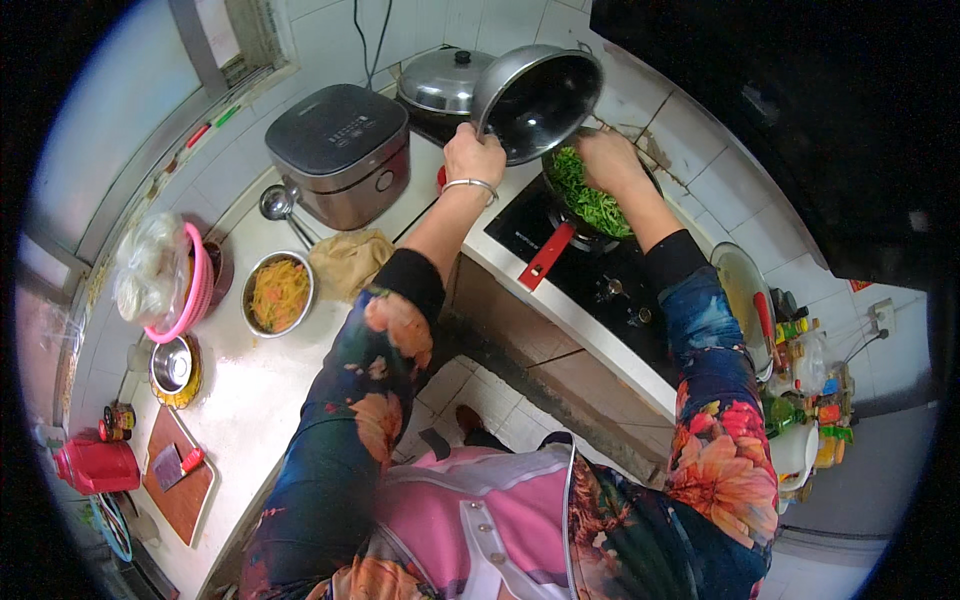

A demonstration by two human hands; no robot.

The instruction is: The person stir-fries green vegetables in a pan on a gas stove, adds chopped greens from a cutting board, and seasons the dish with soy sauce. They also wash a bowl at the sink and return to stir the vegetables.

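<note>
My left hand (474, 159), with a bracelet at its wrist, grips the rim of a large metal bowl (540, 101). The bowl is tilted beside a pan, its dark inside facing right. Chopped green vegetables (589, 195) lie in the pan, which has a red handle (547, 256) and stands on a black glass cooktop (525, 217). At the far right part of the pan, my right hand (611, 161) is over the greens, its fingers pointing away from me. Those fingertips are partly hidden, so what they hold cannot be told.
Left of my arms stand a rice cooker (341, 154), a metal bowl of shredded vegetables (279, 294), a tan cloth (351, 262) and ladles (277, 202). A lidded pan (446, 79) is at the back. A cleaver (169, 466) lies on a cutting board (180, 506). Bottles (787, 412) crowd the right.
</note>
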